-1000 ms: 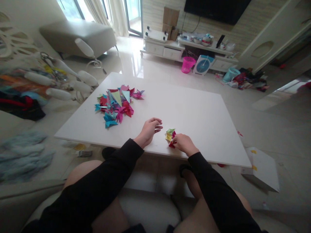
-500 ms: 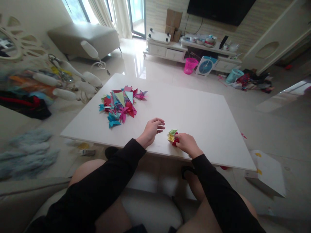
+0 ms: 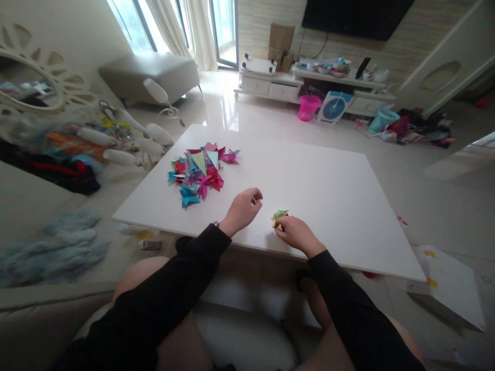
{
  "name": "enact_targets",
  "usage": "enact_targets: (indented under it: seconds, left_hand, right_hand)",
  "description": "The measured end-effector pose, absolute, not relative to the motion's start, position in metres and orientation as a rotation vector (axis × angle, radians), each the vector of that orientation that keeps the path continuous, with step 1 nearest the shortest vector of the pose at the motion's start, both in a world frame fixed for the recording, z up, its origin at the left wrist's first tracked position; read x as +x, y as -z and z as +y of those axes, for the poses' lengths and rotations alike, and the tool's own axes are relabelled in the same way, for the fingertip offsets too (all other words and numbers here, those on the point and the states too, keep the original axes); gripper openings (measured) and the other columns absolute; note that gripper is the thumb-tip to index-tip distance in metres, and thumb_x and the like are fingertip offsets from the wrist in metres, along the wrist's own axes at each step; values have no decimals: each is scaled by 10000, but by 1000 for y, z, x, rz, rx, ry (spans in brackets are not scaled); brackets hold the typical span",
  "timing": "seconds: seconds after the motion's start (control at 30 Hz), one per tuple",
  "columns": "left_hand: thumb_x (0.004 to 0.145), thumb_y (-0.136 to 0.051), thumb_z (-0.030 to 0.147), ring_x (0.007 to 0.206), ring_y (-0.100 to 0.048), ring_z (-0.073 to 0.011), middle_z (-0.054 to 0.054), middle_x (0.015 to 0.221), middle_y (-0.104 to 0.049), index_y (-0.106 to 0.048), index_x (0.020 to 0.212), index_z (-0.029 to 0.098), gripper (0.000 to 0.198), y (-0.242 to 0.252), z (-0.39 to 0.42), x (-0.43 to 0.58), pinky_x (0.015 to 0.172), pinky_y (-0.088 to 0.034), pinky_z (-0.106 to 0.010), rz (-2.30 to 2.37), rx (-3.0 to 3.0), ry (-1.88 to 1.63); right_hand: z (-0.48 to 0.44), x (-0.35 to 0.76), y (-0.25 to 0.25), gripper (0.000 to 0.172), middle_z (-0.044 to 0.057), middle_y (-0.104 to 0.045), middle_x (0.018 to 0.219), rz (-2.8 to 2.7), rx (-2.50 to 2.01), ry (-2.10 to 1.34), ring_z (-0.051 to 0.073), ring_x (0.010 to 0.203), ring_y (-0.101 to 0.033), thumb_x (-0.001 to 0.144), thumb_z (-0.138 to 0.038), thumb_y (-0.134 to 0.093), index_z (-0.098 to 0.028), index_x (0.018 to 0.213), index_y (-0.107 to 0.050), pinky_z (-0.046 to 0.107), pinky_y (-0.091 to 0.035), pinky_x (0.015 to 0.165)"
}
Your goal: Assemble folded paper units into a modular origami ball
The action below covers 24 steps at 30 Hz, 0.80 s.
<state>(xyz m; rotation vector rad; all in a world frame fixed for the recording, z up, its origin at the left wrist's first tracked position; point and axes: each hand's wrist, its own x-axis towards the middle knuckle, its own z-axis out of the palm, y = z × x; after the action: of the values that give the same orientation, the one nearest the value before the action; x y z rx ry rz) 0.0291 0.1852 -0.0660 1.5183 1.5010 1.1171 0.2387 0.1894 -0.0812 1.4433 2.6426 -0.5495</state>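
On the near part of the white table (image 3: 328, 190), my right hand (image 3: 296, 232) has its fingertips closed on a small yellow folded paper piece (image 3: 275, 222). A green folded paper piece (image 3: 281, 213) lies against it, and a bit of red shows behind my fingers. My left hand (image 3: 243, 208) hovers over the table to the left, fingers loosely curled with a gap at the thumb and nothing visible in them. Farther left is a heap of colourful origami cranes (image 3: 199, 172) in blue, pink, red and pale green. My right palm hides part of the small group.
Beyond the table, a pink basket (image 3: 308, 108) and a blue fan (image 3: 334, 107) stand by a low white cabinet (image 3: 257, 85). White lamp shades (image 3: 157, 91) reach in near the table's left edge. A white box (image 3: 450, 288) sits on the floor at right.
My right hand has shifted slightly left, from the red paper onto the yellow piece. My left hand's fingers have curled in. The whole view has shifted a little.
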Motion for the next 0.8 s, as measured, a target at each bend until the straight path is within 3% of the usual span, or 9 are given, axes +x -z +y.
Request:
enact_targets:
  seconds: [0.07,0.17,0.4,0.57,0.8]
  left_hand:
    - [742,-600,155,765,-622,-167,-35,831,-677,-660,836,195,119,71,184,15,734,-503,-306,1520,1692,-1015]
    - [761,-615,218,707,-657,-168,-43,806,-682,-662,860,177,117,70,186,-14,627,-504,-280,1527,1453,-957]
    - [656,-664,170,636,-623,-141,-18,731,-650,-647,851,143,197,56,211,-122,584,-478,-237,1835,1052,-1423]
    - [633,-646,67,613,-566,-110,8,718,-568,-582,820,150,214,79,208,-210,560,-424,-201,2109,457,-1475]
    - [667,-647,72,671,-615,-143,-24,778,-566,-530,796,152,191,114,195,-255,603,-487,-236,2028,220,-1403]
  right_hand:
    - [191,237,79,186,59,-757,907,2653,1437,548,207,848,-681,911,-234,-573,-217,952,-753,285,-428,736]
    - [193,237,76,177,59,-757,951,2673,1434,560,206,884,-675,898,-222,-585,-219,957,-752,282,-423,753]
    - [196,238,76,163,51,-755,959,2727,1445,615,185,870,-659,912,-246,-587,-221,925,-748,271,-403,750]
    - [194,244,74,143,38,-744,877,2745,1478,655,167,790,-640,900,-231,-594,-219,847,-726,265,-369,687]
    - [202,263,65,160,40,-734,858,2756,1672,588,168,773,-630,889,-243,-576,-218,818,-718,266,-341,647]
